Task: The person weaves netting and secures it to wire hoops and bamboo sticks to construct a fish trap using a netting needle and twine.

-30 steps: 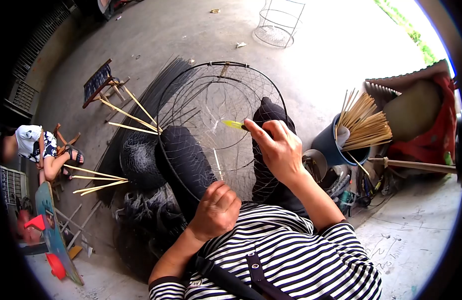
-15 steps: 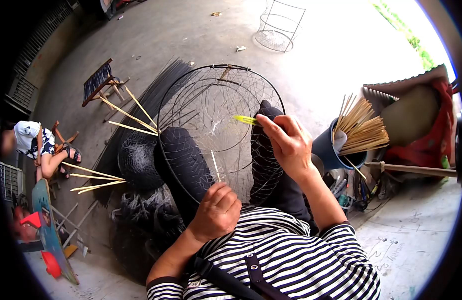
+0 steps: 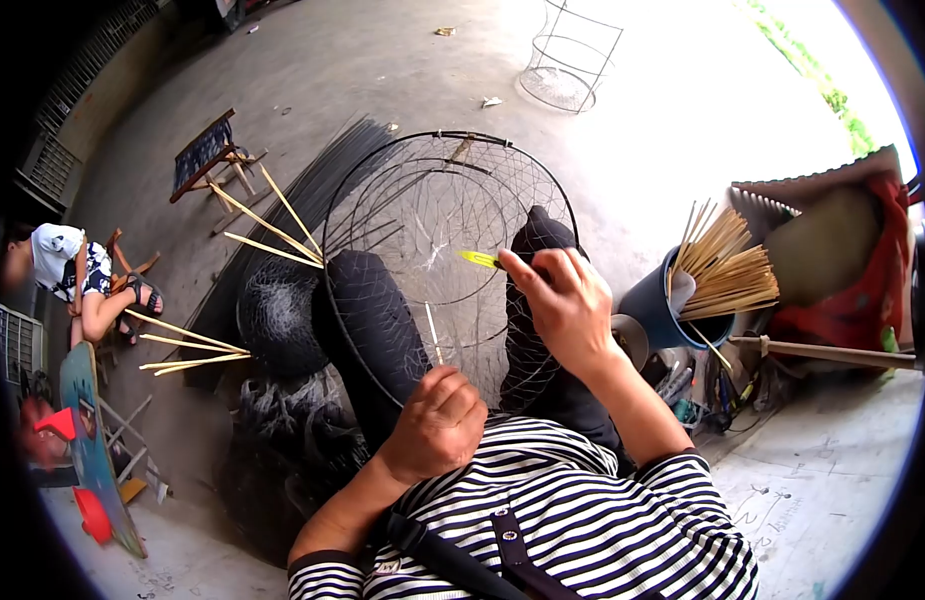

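Observation:
A round wire cage with netting point(image 3: 452, 134) rests across my thighs, its hoops tilted toward me. My right hand point(image 3: 570, 305) is above the cage's right side, fingers pinched on a yellow-green netting needle point(image 3: 478, 259) that points left over the mesh. My left hand point(image 3: 437, 422) is closed at the cage's near rim. From its fingers a thin pale stick point(image 3: 431, 325) juts up; whether the hand also grips the rim or a thread is hidden.
At right stands a blue bucket point(image 3: 646, 308) of thin wooden sticks point(image 3: 727, 265). Dark rods point(image 3: 332, 165) and a netting bundle point(image 3: 279, 315) lie left. A person point(image 3: 67, 265) sits at far left, near a skateboard point(image 3: 97, 450). A folding stool point(image 3: 207, 155) and another wire frame point(image 3: 562, 75) stand beyond.
My right hand has moved slightly left and down with the netting needle, which shows less of its length. My left hand stays nearly in place. The whole view has shifted a little.

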The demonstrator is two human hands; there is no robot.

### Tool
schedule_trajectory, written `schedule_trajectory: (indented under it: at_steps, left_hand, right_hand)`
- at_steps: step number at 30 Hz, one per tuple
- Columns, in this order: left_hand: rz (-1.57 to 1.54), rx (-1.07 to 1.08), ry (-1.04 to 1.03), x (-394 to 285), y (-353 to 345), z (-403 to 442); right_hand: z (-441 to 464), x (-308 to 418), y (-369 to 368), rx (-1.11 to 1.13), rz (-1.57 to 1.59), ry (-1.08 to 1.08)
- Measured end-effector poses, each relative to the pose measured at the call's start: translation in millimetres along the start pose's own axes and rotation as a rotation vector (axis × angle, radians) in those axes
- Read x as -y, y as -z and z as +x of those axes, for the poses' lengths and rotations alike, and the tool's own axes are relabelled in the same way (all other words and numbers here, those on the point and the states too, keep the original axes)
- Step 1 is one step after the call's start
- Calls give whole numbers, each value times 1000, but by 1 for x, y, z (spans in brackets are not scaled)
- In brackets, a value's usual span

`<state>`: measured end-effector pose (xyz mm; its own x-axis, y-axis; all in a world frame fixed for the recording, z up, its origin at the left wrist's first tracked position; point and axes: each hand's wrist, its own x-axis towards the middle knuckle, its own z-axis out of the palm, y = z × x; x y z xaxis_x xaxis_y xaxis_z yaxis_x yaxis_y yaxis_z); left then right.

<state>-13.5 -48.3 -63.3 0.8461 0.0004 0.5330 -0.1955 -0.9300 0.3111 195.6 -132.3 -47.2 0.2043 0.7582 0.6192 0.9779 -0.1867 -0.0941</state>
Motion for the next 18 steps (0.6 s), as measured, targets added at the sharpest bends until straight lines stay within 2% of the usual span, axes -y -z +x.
schedule_trajectory:
  at_steps: [2, 4, 7, 12, 15, 18]
  left_hand:
    - [-25, -14, -12, 0, 1, 0]
    - [-50, -23, -13, 0, 3, 1]
    - [-78, -27, 5, -1, 8, 2]
    - [-76, -23, -33, -1, 8, 8]
    - [64, 45, -150, -4, -5, 19]
    - [214, 19, -199, -4, 0, 22]
  right_hand:
    - [14, -15, -12, -94, 149, 45]
    - [23, -30, -21, -112, 418, 66]
    - [27, -41, -24, -113, 630, 71]
    - [35, -28, -12, -89, 633, 56]
    - [56, 29, -4, -91, 608, 38]
    - [63, 21, -9, -151, 513, 1]
